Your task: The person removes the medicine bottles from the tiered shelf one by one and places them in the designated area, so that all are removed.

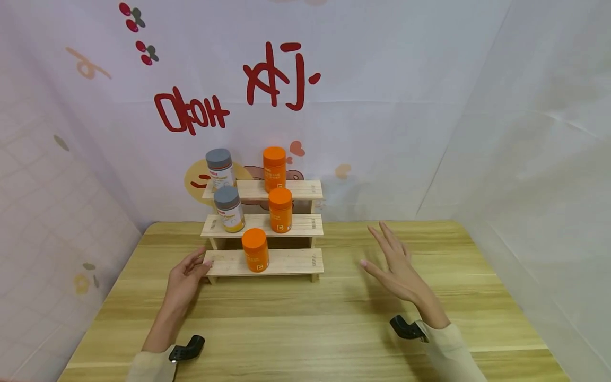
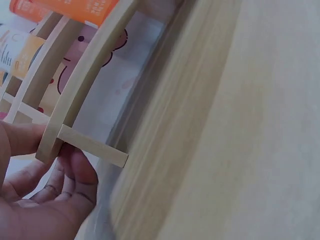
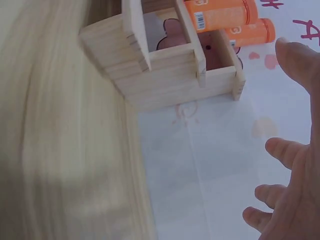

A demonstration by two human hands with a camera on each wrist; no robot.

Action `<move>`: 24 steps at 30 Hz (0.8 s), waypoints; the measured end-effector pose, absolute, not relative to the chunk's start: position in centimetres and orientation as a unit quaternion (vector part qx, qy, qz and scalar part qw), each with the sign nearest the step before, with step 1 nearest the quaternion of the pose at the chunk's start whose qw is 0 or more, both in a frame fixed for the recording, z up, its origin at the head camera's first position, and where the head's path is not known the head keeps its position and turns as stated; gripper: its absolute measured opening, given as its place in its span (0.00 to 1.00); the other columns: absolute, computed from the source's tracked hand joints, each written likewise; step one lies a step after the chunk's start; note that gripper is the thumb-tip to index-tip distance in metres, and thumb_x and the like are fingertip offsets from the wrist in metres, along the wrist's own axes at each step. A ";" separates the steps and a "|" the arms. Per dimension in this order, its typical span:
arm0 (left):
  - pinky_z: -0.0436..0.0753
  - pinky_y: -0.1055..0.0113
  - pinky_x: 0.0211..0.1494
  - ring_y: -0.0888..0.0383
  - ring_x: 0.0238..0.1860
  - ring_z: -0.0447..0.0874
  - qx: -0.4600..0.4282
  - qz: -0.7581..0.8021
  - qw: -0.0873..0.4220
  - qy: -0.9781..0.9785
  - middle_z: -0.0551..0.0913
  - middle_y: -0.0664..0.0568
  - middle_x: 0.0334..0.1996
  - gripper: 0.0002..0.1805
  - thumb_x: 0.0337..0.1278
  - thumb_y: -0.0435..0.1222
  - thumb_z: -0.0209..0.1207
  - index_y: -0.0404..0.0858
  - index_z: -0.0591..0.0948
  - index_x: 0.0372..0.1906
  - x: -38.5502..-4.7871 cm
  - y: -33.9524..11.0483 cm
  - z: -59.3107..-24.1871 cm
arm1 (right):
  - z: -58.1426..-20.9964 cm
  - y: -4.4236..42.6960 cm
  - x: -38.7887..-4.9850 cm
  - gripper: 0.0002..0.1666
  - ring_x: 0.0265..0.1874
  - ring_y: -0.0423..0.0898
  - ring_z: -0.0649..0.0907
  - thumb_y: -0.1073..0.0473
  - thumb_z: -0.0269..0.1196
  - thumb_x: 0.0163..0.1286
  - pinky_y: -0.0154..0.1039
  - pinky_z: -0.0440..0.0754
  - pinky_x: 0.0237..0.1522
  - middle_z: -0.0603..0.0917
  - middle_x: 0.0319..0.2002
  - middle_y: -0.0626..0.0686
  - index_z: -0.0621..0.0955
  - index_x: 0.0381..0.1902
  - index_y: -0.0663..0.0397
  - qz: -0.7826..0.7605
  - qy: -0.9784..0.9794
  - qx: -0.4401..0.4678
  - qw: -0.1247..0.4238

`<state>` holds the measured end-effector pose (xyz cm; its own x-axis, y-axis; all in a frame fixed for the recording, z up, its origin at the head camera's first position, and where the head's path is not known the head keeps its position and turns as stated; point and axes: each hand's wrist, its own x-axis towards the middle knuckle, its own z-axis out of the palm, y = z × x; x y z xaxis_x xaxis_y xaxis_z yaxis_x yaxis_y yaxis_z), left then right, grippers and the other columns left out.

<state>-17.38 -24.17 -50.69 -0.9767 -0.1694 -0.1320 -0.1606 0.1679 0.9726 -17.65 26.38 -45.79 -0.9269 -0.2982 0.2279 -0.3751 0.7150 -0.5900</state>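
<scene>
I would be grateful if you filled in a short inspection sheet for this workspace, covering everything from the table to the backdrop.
Surface: table with wood grain.
Job's things: three-tier wooden rack; top tier, a grey-lidded jar and an orange jar; middle tier, another grey-lidded jar and another orange jar; bottom tier, one orange jar. All upright.
Clutter: nothing seen.
Hands: left hand grips the left end of the rack's bottom tier; right hand, fingers spread, holds nothing, right of the rack. Each wrist wears a black device.
Cables: nothing seen.
Surroundings: pale backdrop printed with red writing and cherries.
</scene>
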 end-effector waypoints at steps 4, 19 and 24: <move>0.82 0.76 0.47 0.74 0.49 0.78 0.122 -0.668 -0.005 -0.734 0.73 0.54 0.60 0.34 0.74 0.41 0.60 0.39 0.65 0.79 -17.5 -24.3 -51.0 | -45.3 25.7 -18.0 0.50 0.80 0.70 0.44 0.43 0.63 0.74 0.79 0.37 0.71 0.38 0.84 0.51 0.48 0.84 0.28 0.339 -0.921 0.184 0.054; 0.81 0.74 0.43 0.69 0.47 0.77 0.102 -0.733 -0.017 -0.673 0.72 0.58 0.57 0.37 0.73 0.38 0.61 0.35 0.61 0.80 -17.8 -24.2 -51.6 | -42.7 23.3 -19.7 0.49 0.82 0.63 0.44 0.45 0.62 0.76 0.79 0.49 0.71 0.39 0.84 0.47 0.46 0.83 0.25 0.379 -0.902 0.200 0.049; 0.81 0.75 0.43 0.70 0.47 0.77 0.095 -0.725 -0.017 -0.682 0.70 0.57 0.58 0.36 0.74 0.38 0.60 0.35 0.61 0.80 -17.6 -24.5 -51.6 | -42.1 22.3 -20.2 0.47 0.83 0.58 0.46 0.44 0.61 0.77 0.77 0.50 0.73 0.42 0.84 0.44 0.47 0.83 0.24 0.396 -0.891 0.217 0.036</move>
<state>-17.56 -24.48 -51.61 -0.9813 -0.1047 -0.1616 -0.1549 -0.0694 0.9855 -20.19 22.33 -42.12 -0.9035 -0.3573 0.2366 -0.4151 0.5921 -0.6907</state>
